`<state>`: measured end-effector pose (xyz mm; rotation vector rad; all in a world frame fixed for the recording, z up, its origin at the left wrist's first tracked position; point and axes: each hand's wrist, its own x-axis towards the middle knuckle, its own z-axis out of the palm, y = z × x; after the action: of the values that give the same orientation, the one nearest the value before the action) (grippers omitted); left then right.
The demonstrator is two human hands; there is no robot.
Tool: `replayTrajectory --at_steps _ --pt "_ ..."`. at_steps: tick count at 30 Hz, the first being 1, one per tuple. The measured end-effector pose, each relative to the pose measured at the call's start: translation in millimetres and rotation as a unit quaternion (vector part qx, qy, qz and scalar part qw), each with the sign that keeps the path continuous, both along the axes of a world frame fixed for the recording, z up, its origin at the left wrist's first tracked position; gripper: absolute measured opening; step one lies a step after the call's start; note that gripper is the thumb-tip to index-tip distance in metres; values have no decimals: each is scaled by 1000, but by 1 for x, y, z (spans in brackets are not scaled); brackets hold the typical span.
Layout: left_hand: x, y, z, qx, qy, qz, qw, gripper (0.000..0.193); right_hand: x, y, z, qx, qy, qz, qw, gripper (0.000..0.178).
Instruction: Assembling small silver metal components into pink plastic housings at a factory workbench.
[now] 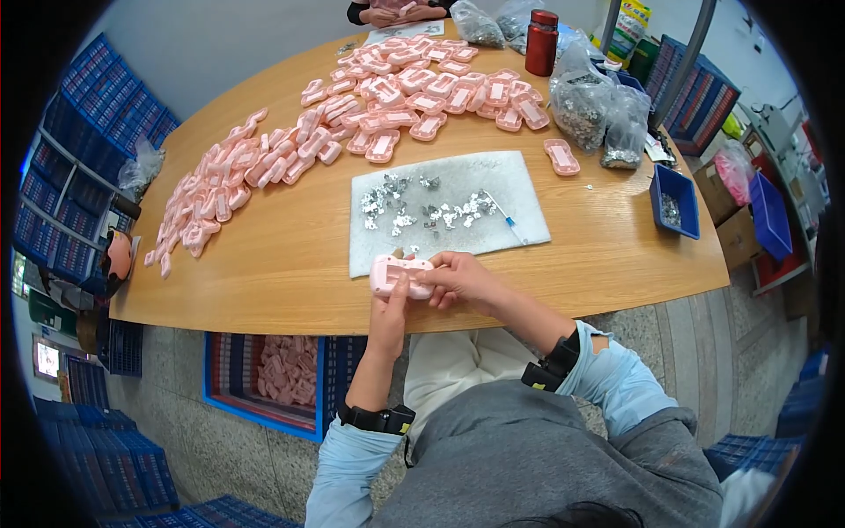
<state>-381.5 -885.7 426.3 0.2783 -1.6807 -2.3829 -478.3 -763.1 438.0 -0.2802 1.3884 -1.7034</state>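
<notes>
Over the table's near edge I hold a pale pink plastic casing point(384, 275) with rounded ends and a rectangular recess. My left hand point(388, 315) grips it from below, thumb on its face. My right hand point(459, 280) is closed on its right end, fingertips at the recess; any small part under them is too small to make out. Just beyond lies a white foam mat point(524, 180) bearing several small metal pieces point(447, 214) in loose clusters. A thin pen-like tool with a blue part point(509, 220) rests on the mat's right side.
Many pink casings point(383, 92) are heaped across the wooden table point(264, 286). At the right are a lone casing point(561, 157), bags of metal parts point(581, 97), a red flask point(541, 42) and a blue bin point(674, 202). A blue crate point(264, 420) stands below; another person's hands point(392, 15) work opposite.
</notes>
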Motion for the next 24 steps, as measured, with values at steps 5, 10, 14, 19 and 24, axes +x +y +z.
replayTrajectory --at_steps 5,10,14,19,24 --pt "-7 -16 -1 112 59 82 989 40 -27 -5 -4 102 455 -24 884 22" --pt "-3 -39 -18 129 10 45 991 38 -65 -15 5 259 580 -37 772 15" --pt "-3 -39 -12 144 -12 75 987 39 -68 -30 9 342 574 12 744 14" --pt "-3 -47 -15 145 -48 29 988 41 -88 -31 -8 275 531 -18 801 13" --pt "-12 -36 -14 134 -41 21 990 42 -98 6 -4 217 499 -86 834 10"
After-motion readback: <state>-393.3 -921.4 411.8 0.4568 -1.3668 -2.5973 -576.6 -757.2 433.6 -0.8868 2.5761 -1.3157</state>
